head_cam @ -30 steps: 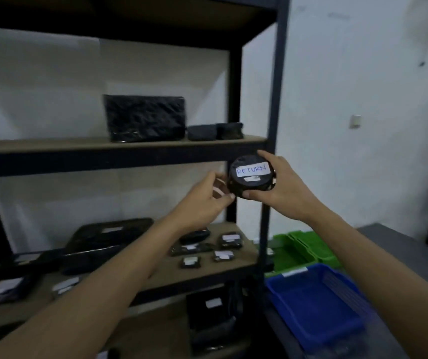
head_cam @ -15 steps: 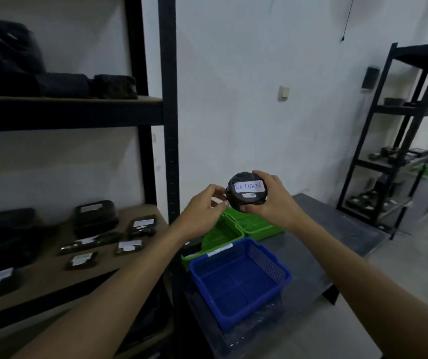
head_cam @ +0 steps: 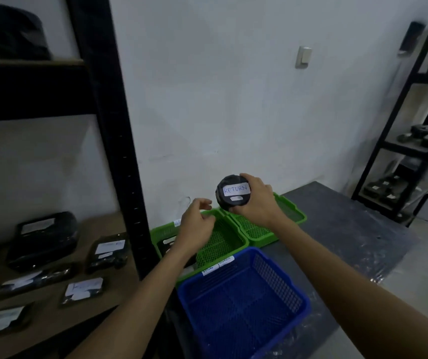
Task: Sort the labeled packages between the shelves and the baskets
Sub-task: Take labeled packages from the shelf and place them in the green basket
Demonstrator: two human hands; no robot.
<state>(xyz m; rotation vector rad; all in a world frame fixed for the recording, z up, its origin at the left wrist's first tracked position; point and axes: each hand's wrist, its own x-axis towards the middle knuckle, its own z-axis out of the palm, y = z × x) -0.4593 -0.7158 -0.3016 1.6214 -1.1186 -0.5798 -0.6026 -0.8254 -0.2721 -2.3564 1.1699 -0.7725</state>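
My right hand (head_cam: 258,203) grips a round black package (head_cam: 233,193) with a white label reading RETURN, held above two green baskets (head_cam: 223,239) (head_cam: 289,212). My left hand (head_cam: 194,224) hovers just left of the package, fingers loosely curled, holding nothing. A blue basket (head_cam: 241,304) with white tags on its far rim stands nearest me on the grey table. The left green basket holds a dark package (head_cam: 166,244). Several black labeled packages (head_cam: 109,251) lie on the brown shelf board (head_cam: 49,317) at left.
A black shelf upright (head_cam: 109,125) stands between the shelf and the baskets. A grey table (head_cam: 358,244) covered in clear film extends to the right. Another black rack (head_cam: 415,151) with dark items stands at far right by the white wall.
My view has turned right and down toward the baskets. My left hand has let go of the round package and drawn back; my right hand alone carries it over the green baskets.
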